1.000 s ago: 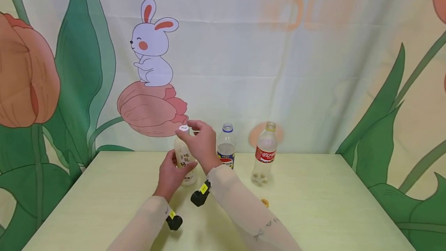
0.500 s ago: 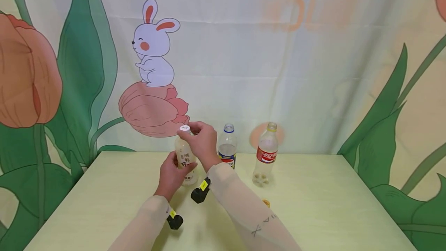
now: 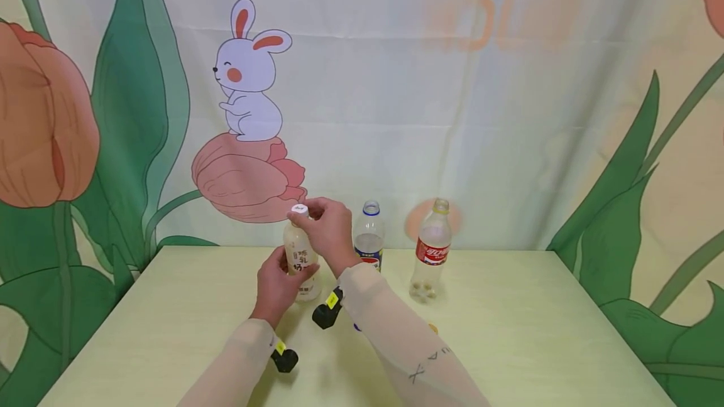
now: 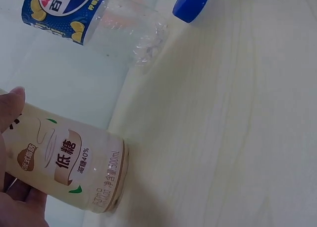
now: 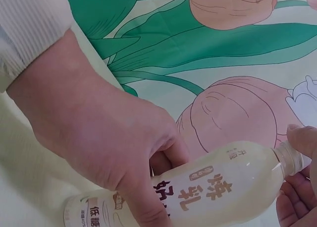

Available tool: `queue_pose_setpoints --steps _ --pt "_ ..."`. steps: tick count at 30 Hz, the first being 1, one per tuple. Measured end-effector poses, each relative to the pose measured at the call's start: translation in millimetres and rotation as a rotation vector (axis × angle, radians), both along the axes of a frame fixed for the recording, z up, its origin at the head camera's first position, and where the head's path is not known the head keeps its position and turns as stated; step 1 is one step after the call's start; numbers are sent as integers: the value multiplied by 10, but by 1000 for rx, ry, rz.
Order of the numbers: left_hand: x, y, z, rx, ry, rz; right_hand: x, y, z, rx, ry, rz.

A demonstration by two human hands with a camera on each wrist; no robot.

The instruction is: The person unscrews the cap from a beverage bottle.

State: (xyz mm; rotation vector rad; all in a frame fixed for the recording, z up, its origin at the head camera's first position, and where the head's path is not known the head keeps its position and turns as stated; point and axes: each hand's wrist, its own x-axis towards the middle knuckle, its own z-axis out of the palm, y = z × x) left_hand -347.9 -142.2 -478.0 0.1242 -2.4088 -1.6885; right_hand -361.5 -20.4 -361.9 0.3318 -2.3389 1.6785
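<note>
A milk tea bottle (image 3: 298,247) with a cream body and brown lettering stands upright on the table. My left hand (image 3: 278,284) grips its lower half, thumb across the front. At the top, my right hand (image 3: 330,231) pinches the white cap (image 3: 300,209) between thumb and fingers. The right wrist view shows the right fingers (image 5: 297,192) around the bottle's neck end, with the left hand (image 5: 114,138) wrapped around the body. Down in the left wrist view, the bottle's base (image 4: 111,177) meets the tabletop. My right hand and sleeve cover part of the scene behind them.
Right of the hands stands an uncapped Pepsi bottle (image 3: 369,240) with a blue neck ring. Farther right is an uncapped Coca-Cola bottle (image 3: 432,250) with a red label. A blue cap (image 4: 191,4) and a yellow cap (image 3: 433,328) lie on the table (image 3: 509,331). A printed curtain (image 3: 509,143) hangs behind.
Both hands keep their hold on the milk tea bottle and its cap. My right forearm has shifted slightly, and the edge of the blue cap now shows beside the sleeve.
</note>
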Motion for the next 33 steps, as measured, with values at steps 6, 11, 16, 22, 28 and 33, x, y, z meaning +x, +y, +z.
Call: queue_pose_setpoints --steps 6,11,16,22,28,33 --pt "86 -11 81 -6 5 23 71 0 79 14 11 12" --pt "196 11 177 3 16 19 165 31 166 38 56 38" --pt "321 48 255 8 27 14 269 102 247 52 105 73" --pt "464 129 338 -27 45 -2 399 256 316 59 102 109" --pt "601 231 380 -40 84 -50 506 467 343 59 116 134" --pt "730 334 377 -72 120 -89 609 658 322 62 117 158"
